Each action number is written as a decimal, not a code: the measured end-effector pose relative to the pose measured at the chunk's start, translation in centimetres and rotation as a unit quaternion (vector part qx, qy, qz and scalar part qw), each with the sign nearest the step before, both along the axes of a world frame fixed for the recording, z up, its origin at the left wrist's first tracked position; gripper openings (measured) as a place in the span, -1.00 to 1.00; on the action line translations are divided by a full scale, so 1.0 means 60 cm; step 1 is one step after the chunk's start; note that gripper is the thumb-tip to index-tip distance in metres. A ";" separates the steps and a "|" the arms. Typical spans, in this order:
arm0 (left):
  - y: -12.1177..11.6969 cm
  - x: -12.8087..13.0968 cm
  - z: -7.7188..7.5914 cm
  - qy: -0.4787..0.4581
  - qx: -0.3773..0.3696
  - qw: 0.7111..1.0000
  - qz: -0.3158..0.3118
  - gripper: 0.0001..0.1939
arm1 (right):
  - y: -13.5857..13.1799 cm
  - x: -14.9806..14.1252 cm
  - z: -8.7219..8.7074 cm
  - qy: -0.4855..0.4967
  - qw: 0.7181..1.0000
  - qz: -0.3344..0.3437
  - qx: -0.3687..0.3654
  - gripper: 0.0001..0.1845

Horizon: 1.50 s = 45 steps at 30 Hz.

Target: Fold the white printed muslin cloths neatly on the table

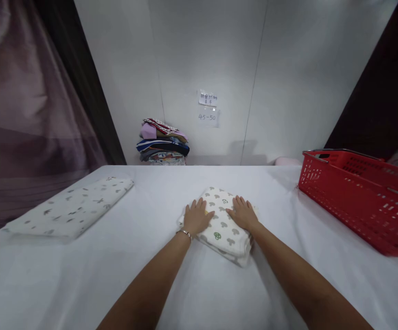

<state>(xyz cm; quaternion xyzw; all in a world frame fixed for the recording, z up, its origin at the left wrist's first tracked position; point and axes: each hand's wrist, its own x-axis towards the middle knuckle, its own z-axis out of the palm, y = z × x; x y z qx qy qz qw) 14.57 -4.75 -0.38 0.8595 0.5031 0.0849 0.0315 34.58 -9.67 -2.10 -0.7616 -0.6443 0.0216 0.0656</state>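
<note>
In the middle of the white-covered table (144, 284) lies a folded white cloth (223, 225) with a grey and green mushroom print. Several layers show along its near edge. My left hand (197, 217) rests flat on its left side, fingers spread, a bracelet at the wrist. On the cloth's right side my right hand (243, 212) lies flat too, its fingers stretched out. Both palms press on the top layer, and neither hand grips it.
A second folded white cloth (78, 206) with a leaf print lies on the left. At the right edge stands a red plastic basket (353, 197). Behind the table, a pile of folded fabrics (163, 143) sits by the wall, near handwritten paper signs (208, 117).
</note>
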 end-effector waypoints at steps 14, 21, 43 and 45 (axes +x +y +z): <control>-0.001 -0.005 -0.021 0.003 0.034 0.999 0.011 -0.33 | -0.047 -0.070 0.044 0.021 0.999 0.041 -0.014 -0.16; 0.004 -0.001 -0.005 0.011 -0.027 0.999 0.013 -0.31 | -0.102 -0.101 0.009 0.028 0.997 0.067 -0.009 -0.13; 0.020 -0.016 0.004 -0.023 -0.029 0.998 0.051 -0.33 | -0.141 -0.076 0.014 0.060 0.995 -0.079 0.029 -0.33; 0.013 -0.018 0.009 -0.016 -0.035 0.998 0.058 -0.32 | -0.144 -0.067 0.004 0.084 0.991 -0.104 0.032 -0.30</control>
